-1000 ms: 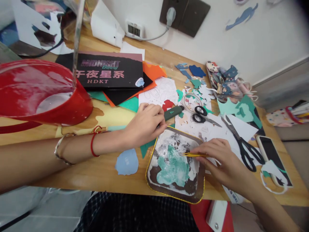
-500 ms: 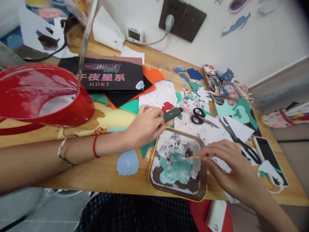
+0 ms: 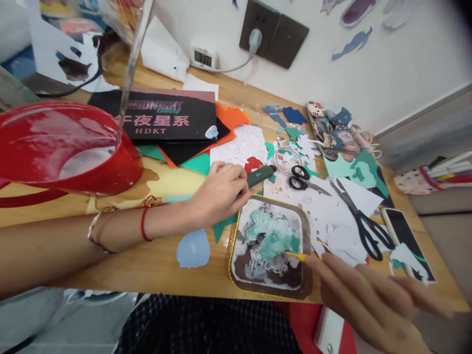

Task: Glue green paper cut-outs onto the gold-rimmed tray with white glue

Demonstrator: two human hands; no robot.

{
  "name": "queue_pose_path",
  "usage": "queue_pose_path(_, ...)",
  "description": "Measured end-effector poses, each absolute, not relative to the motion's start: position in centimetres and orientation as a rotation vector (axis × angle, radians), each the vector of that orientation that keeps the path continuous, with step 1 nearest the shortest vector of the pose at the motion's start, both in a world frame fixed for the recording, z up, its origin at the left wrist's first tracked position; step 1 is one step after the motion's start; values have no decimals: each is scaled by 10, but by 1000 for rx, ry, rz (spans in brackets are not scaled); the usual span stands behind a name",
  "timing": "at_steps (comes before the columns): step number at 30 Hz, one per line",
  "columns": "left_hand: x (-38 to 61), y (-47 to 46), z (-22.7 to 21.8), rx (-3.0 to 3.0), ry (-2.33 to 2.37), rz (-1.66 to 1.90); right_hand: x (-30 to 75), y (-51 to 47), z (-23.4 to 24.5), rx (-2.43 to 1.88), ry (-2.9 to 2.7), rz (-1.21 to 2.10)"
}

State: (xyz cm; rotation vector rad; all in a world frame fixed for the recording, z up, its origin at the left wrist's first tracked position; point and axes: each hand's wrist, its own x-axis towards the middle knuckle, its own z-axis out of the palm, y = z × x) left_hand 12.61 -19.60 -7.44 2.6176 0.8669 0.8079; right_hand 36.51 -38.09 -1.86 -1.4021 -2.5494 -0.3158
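Note:
My left hand (image 3: 226, 189) is closed, with fingers curled, at the upper-left corner of a shallow brown tray (image 3: 236, 285) with a yellow edge. A dark green tool (image 3: 261, 175) lies against its fingers; whether they grip it is hidden. My right hand (image 3: 368, 290), blurred, pinches a thin yellow stick-like tool (image 3: 298, 256) between thumb and forefinger. The tool's tip touches the lower edge of a teal cut-out (image 3: 282, 241). That cut-out lies in the tray, smeared with a white, glue-like paste.
Left stands a red bucket (image 3: 129, 169) with whitish residue. Behind is a black box (image 3: 165, 118). A light blue paper piece (image 3: 193, 249) lies left of the tray. Small scissors (image 3: 300, 178), large black scissors (image 3: 363, 221), paper scraps and a phone (image 3: 403, 233) lie right.
The teal cut-out has shifted up in the tray, baring streaked paste below it. My right hand has moved down and right, its outer fingers now stretched out. The left hand has stayed put.

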Motion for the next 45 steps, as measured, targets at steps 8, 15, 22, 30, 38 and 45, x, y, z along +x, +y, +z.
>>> queue_pose_path(8,126,-196,-76,2608,861,814,362,-373,-12,-1064,-2904,-662)
queue_pose_path(15,125,-196,-74,2603,861,806,363,-358,-10,-1181,-2744,-532)
queue_pose_path(22,126,-196,-75,2594,855,802,350,-354,-16,-1179,-2788,-193)
queue_pose_path(30,126,-196,-76,2596,861,807,339,-351,-18,-1139,-2857,-84)
queue_pose_path(38,126,-195,-77,2602,856,815,352,-356,-20,-1291,-2725,-36)
queue_pose_path(45,126,-194,-77,2597,851,804,362,-345,-21,-1813,-2421,-41)
